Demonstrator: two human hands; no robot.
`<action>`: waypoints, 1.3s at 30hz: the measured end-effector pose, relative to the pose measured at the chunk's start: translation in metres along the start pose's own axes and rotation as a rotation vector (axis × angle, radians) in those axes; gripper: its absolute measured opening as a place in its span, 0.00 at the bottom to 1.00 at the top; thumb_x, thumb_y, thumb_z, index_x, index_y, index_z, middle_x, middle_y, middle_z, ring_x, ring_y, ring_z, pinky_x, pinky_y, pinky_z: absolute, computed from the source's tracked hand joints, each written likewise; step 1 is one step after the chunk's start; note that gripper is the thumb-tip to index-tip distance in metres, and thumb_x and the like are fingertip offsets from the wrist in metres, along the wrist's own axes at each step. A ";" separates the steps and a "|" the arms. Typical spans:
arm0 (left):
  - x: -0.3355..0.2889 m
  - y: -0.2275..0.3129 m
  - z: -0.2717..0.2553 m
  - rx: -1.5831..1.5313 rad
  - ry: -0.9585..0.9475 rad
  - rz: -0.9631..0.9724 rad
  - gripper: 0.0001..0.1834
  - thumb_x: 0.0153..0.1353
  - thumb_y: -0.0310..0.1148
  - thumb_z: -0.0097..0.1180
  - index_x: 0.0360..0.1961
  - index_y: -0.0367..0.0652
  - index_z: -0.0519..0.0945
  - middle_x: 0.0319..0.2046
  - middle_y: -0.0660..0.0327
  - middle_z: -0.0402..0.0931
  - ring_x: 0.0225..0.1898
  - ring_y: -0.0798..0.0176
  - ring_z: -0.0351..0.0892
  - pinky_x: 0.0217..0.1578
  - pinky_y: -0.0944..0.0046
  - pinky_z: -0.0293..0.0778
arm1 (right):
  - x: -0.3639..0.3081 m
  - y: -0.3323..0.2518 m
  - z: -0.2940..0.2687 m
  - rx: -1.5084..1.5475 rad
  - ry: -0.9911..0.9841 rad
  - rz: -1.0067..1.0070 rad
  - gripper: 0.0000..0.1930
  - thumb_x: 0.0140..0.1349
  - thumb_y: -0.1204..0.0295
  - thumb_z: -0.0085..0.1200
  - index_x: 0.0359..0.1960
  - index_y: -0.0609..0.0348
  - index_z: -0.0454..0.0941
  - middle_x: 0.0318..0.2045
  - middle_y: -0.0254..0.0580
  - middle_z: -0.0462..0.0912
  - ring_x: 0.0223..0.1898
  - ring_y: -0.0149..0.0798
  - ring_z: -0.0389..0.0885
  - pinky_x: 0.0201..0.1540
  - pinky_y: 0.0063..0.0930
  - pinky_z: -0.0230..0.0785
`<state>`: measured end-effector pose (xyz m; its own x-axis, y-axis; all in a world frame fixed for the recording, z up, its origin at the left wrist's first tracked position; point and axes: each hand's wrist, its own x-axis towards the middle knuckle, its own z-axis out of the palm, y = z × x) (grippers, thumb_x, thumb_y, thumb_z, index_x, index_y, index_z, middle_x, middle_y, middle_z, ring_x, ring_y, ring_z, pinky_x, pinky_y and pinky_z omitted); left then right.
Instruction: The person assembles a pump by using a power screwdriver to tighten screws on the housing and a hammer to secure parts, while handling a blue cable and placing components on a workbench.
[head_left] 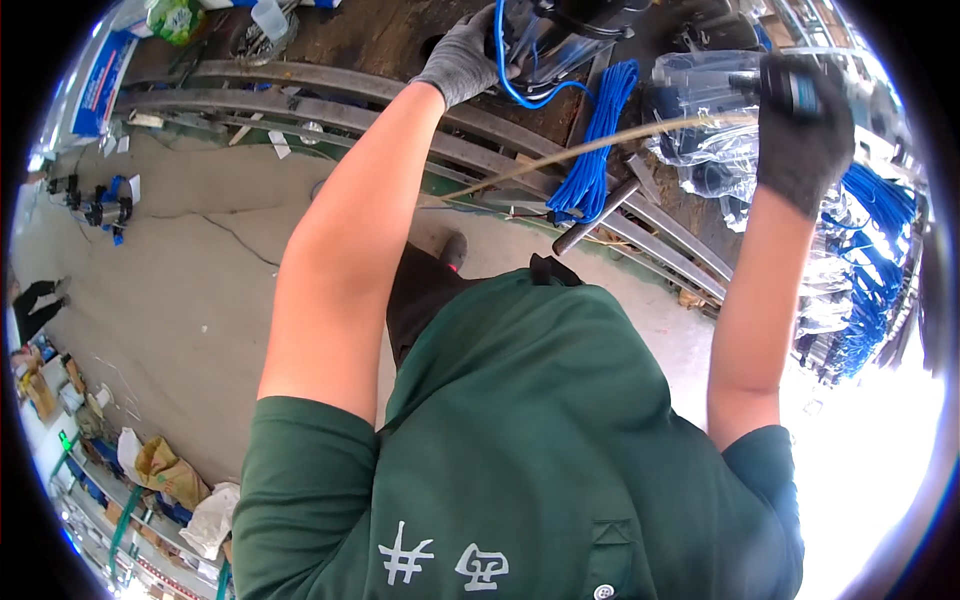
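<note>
At the top of the head view, my left hand (462, 62), in a grey glove, is closed against the side of a shiny metal cylinder with black end parts (560, 45), which looks like a pump. A blue cable (503, 60) loops down past my fingers from it and runs to a tied blue cable coil (598, 150) hanging over the bench edge. My right hand (800, 150), in a dark glove, is raised at the right, its fingers wrapped round a dark hand tool (802, 92). Blur hides the tool's exact kind. A tan hose (610, 143) stretches leftward from that hand.
Clear plastic-wrapped parts (700, 110) lie on the bench beside my right hand. More blue cable coils (875, 240) hang at the far right. Metal rails (300, 100) edge the bench. Black-and-blue machines (108, 208) stand on the floor, and sacks (170, 472) sit lower left.
</note>
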<state>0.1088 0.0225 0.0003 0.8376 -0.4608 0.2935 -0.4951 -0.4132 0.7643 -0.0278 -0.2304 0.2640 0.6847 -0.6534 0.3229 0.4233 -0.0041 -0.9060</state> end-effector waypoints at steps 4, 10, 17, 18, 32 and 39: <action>0.006 -0.011 0.004 -0.552 0.019 0.054 0.31 0.59 0.34 0.68 0.63 0.43 0.72 0.53 0.50 0.81 0.55 0.52 0.80 0.60 0.60 0.73 | -0.048 0.018 -0.124 0.121 0.232 0.236 0.10 0.63 0.71 0.57 0.42 0.62 0.75 0.34 0.43 0.80 0.37 0.44 0.81 0.48 0.43 0.78; 0.047 0.088 -0.061 -0.284 0.479 0.155 0.17 0.68 0.27 0.60 0.57 0.40 0.78 0.52 0.56 0.80 0.52 0.64 0.80 0.56 0.63 0.75 | -0.135 0.073 -0.306 0.441 0.864 0.704 0.12 0.60 0.65 0.56 0.41 0.56 0.72 0.28 0.39 0.80 0.30 0.42 0.82 0.38 0.40 0.80; 0.112 0.202 -0.049 0.295 0.179 0.585 0.22 0.55 0.25 0.62 0.54 0.48 0.82 0.53 0.54 0.79 0.56 0.50 0.77 0.60 0.55 0.73 | -0.182 0.175 -0.428 0.334 1.152 0.872 0.13 0.59 0.61 0.64 0.38 0.50 0.74 0.29 0.36 0.83 0.23 0.35 0.83 0.23 0.26 0.80; 0.120 0.201 -0.046 0.278 0.126 0.592 0.23 0.53 0.23 0.60 0.53 0.49 0.83 0.53 0.53 0.78 0.57 0.49 0.76 0.60 0.55 0.73 | -0.186 0.192 -0.447 0.332 1.153 0.885 0.15 0.58 0.62 0.65 0.41 0.51 0.74 0.31 0.36 0.83 0.27 0.36 0.85 0.24 0.26 0.81; 0.315 0.079 -0.062 -0.102 -0.233 -0.035 0.26 0.57 0.18 0.48 0.55 0.49 0.82 0.30 0.68 0.74 0.30 0.71 0.71 0.34 0.71 0.71 | -0.161 0.247 -0.431 -0.437 0.921 0.809 0.37 0.48 0.55 0.74 0.57 0.63 0.76 0.45 0.48 0.83 0.43 0.42 0.84 0.46 0.36 0.79; 0.322 0.059 -0.075 -0.246 -0.241 -0.054 0.30 0.50 0.17 0.46 0.55 0.45 0.83 0.34 0.68 0.74 0.35 0.71 0.70 0.41 0.75 0.70 | -0.170 0.233 -0.418 -0.663 0.913 0.834 0.36 0.49 0.45 0.72 0.53 0.54 0.76 0.34 0.38 0.80 0.20 0.34 0.74 0.15 0.30 0.65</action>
<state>0.3667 -0.0913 0.1827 0.7676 -0.6282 0.1273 -0.3566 -0.2534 0.8992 -0.2934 -0.4364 -0.1162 -0.1378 -0.8947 -0.4249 -0.4422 0.4394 -0.7819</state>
